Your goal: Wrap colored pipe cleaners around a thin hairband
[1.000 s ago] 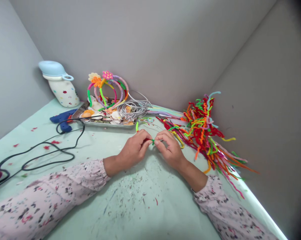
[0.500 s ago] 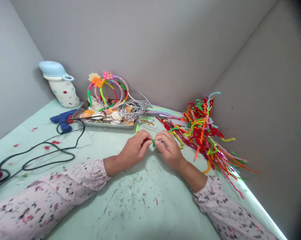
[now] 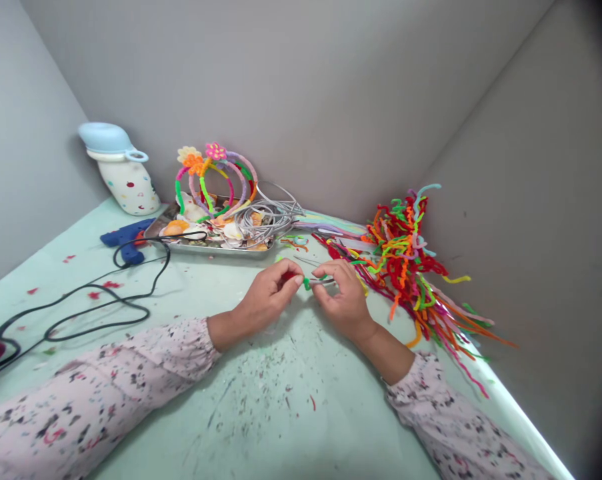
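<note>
Between thumb and fingers, my left hand grips a pipe cleaner, red where it shows inside the hand. A small green pipe-cleaner end sticks out past the left fingertips, wound on a thin grey wire. My right hand is curved around that wire, just right of the green end. Its thumb and index finger are apart, with the wire visible between them. The rest of the wire is hidden behind the right hand.
A metal tray holds flower-topped headbands and coiled grey wire. Left of it are a blue glue gun, its black cord and a white bottle. Colourful pipe cleaners are heaped at the right.
My right thumb and index finger have parted from the green piece and shifted slightly right. Grey wire now shows between them. My left hand has barely moved.
</note>
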`<state>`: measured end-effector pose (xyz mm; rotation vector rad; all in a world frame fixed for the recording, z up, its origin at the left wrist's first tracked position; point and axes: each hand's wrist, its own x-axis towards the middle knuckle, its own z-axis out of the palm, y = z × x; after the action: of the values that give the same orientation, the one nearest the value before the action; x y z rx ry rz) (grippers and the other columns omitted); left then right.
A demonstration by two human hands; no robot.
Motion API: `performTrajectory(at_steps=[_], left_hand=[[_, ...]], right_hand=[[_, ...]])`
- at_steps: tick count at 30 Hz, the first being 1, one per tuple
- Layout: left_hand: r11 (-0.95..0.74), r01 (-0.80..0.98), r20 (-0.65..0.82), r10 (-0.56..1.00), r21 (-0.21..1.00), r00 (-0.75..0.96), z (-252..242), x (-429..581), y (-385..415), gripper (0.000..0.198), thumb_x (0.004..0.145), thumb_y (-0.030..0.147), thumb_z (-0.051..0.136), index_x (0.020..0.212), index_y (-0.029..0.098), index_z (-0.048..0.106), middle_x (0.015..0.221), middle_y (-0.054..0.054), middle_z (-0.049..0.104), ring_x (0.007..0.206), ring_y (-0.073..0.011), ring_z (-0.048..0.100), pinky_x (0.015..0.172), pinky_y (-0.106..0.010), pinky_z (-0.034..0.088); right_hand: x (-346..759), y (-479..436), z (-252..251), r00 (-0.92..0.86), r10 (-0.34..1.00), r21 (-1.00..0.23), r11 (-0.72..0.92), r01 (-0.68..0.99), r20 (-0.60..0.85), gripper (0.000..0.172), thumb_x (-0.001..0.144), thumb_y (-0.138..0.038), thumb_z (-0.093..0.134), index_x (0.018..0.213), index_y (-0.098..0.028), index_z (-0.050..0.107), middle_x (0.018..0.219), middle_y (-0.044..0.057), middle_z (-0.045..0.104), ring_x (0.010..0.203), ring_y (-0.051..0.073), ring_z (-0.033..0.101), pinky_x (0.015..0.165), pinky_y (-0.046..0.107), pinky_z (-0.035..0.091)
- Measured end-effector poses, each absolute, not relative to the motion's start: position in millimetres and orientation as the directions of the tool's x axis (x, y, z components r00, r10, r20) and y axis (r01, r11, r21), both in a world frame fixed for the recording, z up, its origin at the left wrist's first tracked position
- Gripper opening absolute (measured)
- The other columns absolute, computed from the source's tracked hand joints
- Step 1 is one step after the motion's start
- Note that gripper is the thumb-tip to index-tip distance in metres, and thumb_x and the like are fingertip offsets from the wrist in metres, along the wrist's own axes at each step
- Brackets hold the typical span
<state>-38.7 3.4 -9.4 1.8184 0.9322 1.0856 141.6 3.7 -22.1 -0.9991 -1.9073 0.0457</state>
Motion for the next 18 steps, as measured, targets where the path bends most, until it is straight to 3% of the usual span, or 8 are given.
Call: performTrajectory(at_steps=[7,18], left_hand=[[-0.357,0.130,0.289,0.884,0.925,0.368,-10.4,-37.2,3.1,0.013,0.090,0.029,0.049,0.088,0.017,0.053,0.060,0.005,0.046,0.053,-0.0090,0.042,0.053,-0.023,0.035],[-0.429,0.186,0.343,0.865,0.884,0.366,-7.8,-40.1,4.9,0.021,0.092,0.031,0.047,0.091,0.016,0.062,0.067,0.001,0.050,0.060,-0.0107,0.047,0.057,-0.023,0.037]], right_hand=[[143.7,5.1,-23.3,-0.276,0.613,-0.336,0.693,0.638,0.740,0.005,0.084,-0.022,0.061,0.088,-0.026,0.059,0.086,0.002,0.065,0.084,0.021,0.057,0.079,0.039,0.041],[145.7,5.7,-21.9,-0.270,0.578,-0.301,0.702,0.646,0.770,0.010,0.083,-0.026,0.065,0.093,-0.028,0.063,0.088,0.002,0.065,0.085,0.021,0.058,0.079,0.040,0.042]])
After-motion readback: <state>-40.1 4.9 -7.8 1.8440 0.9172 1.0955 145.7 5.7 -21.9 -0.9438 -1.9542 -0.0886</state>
